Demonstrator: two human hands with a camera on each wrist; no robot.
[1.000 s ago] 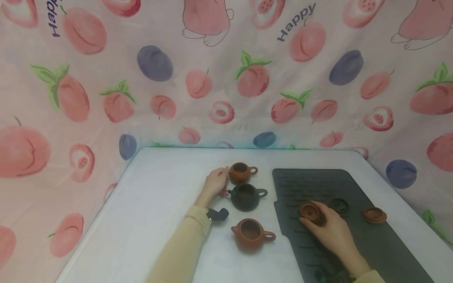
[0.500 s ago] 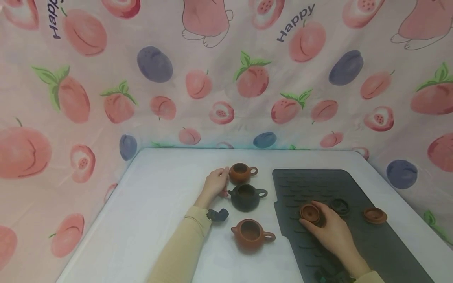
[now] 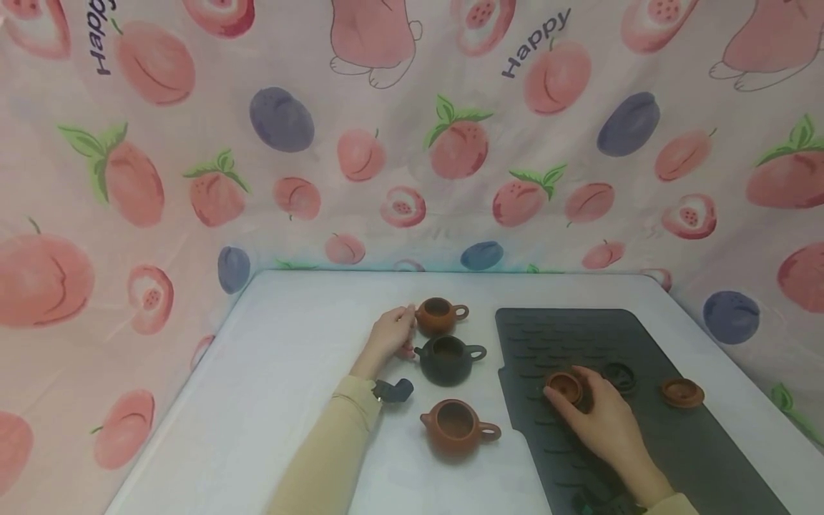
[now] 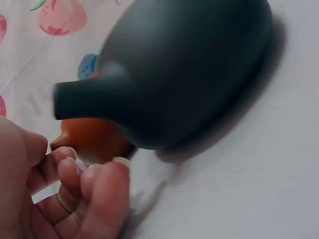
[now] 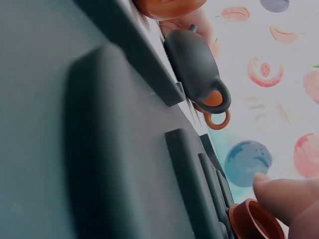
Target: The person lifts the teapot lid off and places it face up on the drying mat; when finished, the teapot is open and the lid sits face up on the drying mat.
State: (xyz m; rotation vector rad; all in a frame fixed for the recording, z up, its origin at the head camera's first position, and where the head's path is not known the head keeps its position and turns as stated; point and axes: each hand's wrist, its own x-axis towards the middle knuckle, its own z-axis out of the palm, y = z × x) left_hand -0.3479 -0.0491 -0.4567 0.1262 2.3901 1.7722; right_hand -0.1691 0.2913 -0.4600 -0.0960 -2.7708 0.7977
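Three lidless teapots stand in a column: an orange-brown teapot (image 3: 437, 315) at the back, a black teapot (image 3: 446, 359) in the middle and a reddish-brown teapot (image 3: 454, 428) in front. My left hand (image 3: 393, 333) has curled fingers at the back teapot's spout. In the left wrist view, thumb and index fingertips meet at the spout's tip and appear to pinch it. My right hand (image 3: 607, 415) grips a small orange-brown teapot lid (image 3: 564, 387) by its sides, over the dark tray. In the right wrist view, the lid (image 5: 255, 221) shows its hollow side.
On the ridged dark tray (image 3: 547, 332), a black lid (image 3: 619, 377) lies just past my right fingers. A brown lid (image 3: 682, 392) sits by the tray's right edge. Fruit-print cloth (image 3: 399, 164) hangs behind the white table (image 3: 290, 322).
My right thumb has shifted slightly over the near rim of the lid. The left hand and the teapots stay in place.
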